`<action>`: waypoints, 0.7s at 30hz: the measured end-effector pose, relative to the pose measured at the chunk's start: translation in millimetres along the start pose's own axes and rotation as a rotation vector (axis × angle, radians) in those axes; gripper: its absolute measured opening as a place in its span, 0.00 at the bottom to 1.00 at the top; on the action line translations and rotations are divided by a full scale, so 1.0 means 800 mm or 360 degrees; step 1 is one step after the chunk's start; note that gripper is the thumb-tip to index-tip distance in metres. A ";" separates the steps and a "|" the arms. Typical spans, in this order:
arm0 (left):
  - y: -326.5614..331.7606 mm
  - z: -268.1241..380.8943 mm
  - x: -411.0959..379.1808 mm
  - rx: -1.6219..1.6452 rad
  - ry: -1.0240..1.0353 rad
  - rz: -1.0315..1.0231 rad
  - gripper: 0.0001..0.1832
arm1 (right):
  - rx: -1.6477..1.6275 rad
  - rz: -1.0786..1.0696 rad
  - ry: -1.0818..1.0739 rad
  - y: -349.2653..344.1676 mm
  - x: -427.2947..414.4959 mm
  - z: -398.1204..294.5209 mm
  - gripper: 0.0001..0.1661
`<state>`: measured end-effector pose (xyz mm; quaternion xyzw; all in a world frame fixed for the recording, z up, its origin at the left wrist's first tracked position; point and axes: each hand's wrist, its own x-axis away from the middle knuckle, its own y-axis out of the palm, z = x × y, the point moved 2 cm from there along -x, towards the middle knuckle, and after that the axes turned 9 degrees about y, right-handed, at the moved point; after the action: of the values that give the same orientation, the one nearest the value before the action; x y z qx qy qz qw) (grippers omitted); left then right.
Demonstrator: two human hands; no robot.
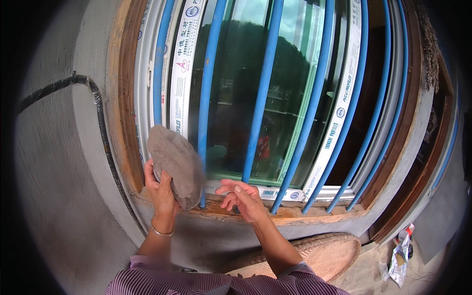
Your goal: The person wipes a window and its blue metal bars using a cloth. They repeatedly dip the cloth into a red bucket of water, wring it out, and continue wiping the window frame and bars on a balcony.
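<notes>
My left hand [161, 193] grips a thick, folded grey-brown cloth [176, 166] with a fuzzy surface, thumb on the near side. The cloth is raised in front of the lower left of a barred window, and its right edge is blurred. It hides part of a blue window bar [207, 92] and the white frame [180, 77]. To the right of the cloth, my right hand [243, 197] is apart from it, fingers loosely curled with nothing in them. Behind that hand are the wooden sill [295, 214] and the foot of another blue bar [261, 96].
A black conduit [101, 121] runs down the grey wall at left. Below the sill leans a large woven basket tray [332, 254]. A torn silvery packet [400, 261] lies on the floor at right, near a wooden door frame [413, 199]. Dried plant matter [429, 51] hangs upper right.
</notes>
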<state>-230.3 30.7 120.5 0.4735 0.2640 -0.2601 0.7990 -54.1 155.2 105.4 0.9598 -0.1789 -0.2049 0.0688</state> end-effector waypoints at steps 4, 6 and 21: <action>0.080 0.055 -0.125 -0.0745 0.1220 -0.0030 0.28 | -0.0069 0.0057 -0.0081 -0.020 0.039 0.008 0.18; 0.143 0.082 -0.185 -0.0873 0.1673 -0.0002 0.34 | 0.0042 0.0162 -0.0075 -0.032 0.061 0.009 0.18; 0.421 0.044 -0.379 -0.1621 0.1205 -0.0261 0.29 | 0.0127 0.0109 0.0081 -0.040 0.099 0.046 0.15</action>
<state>-220.0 190.0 546.0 0.0717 0.6539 0.0229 0.7528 8.2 153.2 36.4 0.9600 -0.2180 -0.1708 0.0420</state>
